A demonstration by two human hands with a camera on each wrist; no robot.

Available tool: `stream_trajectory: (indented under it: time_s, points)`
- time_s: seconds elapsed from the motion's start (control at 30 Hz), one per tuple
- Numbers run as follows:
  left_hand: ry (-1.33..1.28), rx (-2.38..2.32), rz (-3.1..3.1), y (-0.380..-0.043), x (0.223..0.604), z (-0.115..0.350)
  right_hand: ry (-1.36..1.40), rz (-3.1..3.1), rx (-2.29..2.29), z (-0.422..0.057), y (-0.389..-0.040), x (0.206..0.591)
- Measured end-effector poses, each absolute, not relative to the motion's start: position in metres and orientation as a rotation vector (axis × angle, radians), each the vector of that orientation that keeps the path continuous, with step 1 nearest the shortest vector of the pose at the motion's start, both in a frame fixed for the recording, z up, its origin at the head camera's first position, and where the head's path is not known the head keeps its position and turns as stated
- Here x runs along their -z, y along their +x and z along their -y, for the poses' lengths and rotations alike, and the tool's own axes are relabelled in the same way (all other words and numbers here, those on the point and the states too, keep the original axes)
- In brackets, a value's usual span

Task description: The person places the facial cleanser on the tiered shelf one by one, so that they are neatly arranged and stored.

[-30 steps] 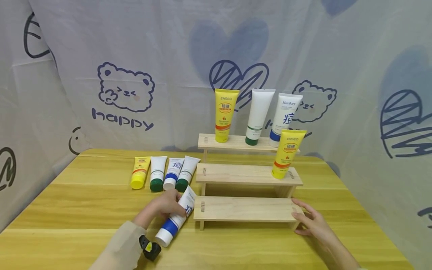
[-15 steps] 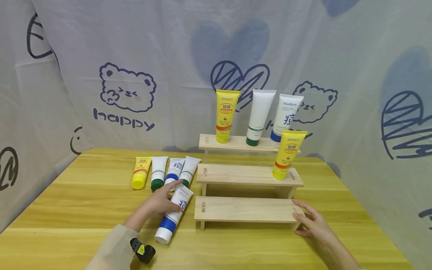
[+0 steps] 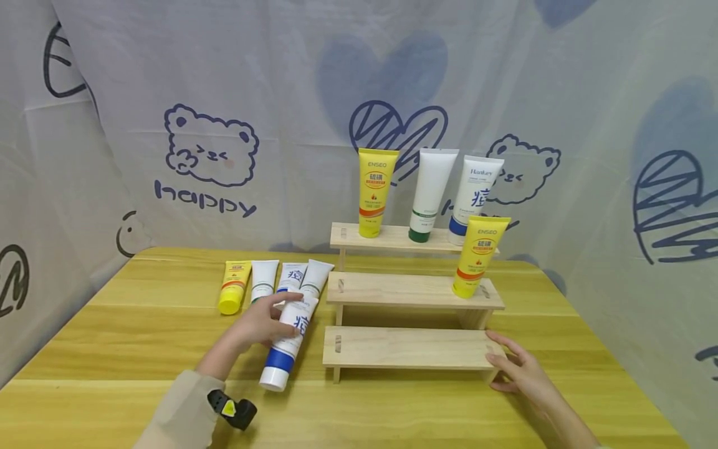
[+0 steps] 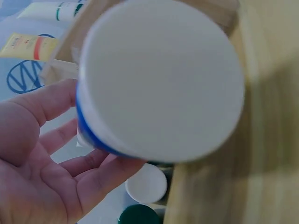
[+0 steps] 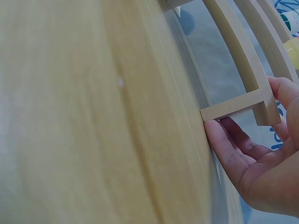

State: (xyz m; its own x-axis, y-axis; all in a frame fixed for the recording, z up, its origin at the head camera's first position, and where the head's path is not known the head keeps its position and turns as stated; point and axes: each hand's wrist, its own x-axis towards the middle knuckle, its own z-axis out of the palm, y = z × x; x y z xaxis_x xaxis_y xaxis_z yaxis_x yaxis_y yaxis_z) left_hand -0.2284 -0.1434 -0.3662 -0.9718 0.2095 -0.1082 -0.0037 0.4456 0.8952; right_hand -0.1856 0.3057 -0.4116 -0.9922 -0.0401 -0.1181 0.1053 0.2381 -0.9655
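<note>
My left hand [image 3: 259, 321] grips a white tube with a blue band [image 3: 284, 343], thumb on one side and fingers on the other. The tube slants, its white cap [image 4: 163, 84] toward me and filling much of the left wrist view. Its upper end overlaps the tubes lying behind it. My right hand [image 3: 518, 368] holds the right end of the lowest step of a three-step wooden stand [image 3: 409, 347]. In the right wrist view, thumb and fingers [image 5: 229, 149] lie about that step's end and leg [image 5: 233, 104].
Left of the stand lie a yellow tube [image 3: 234, 287], a white tube with a green cap [image 3: 263, 279], a blue-banded tube [image 3: 291, 278] and another white tube [image 3: 317, 276]. A yellow tube [image 3: 479, 257] stands on the middle step; three tubes stand on top, including a plain white one [image 3: 434, 193].
My left hand has moved the blue-banded tube slightly left and away from me, over the front of the lying tubes. The tube is turned more upright in view. My right hand stays put.
</note>
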Motion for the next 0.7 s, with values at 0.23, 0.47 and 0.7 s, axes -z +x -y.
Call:
stream_trajectory:
  time_s: [0.23, 0.47, 0.7]
  points:
    - [0.222, -1.598, -2.477, -0.23, 0.353, 0.141, 0.044, -2.38, 1.857, -0.306, -0.185, 0.411]
    - [0.237, -1.596, -2.501, -0.231, 0.341, 0.137, 0.061, -2.379, 1.864, -0.305, -0.185, 0.412]
    - [0.28, -1.664, -2.477, -0.23, 0.327, 0.132, 0.063, -2.379, 1.859, -0.306, -0.185, 0.411]
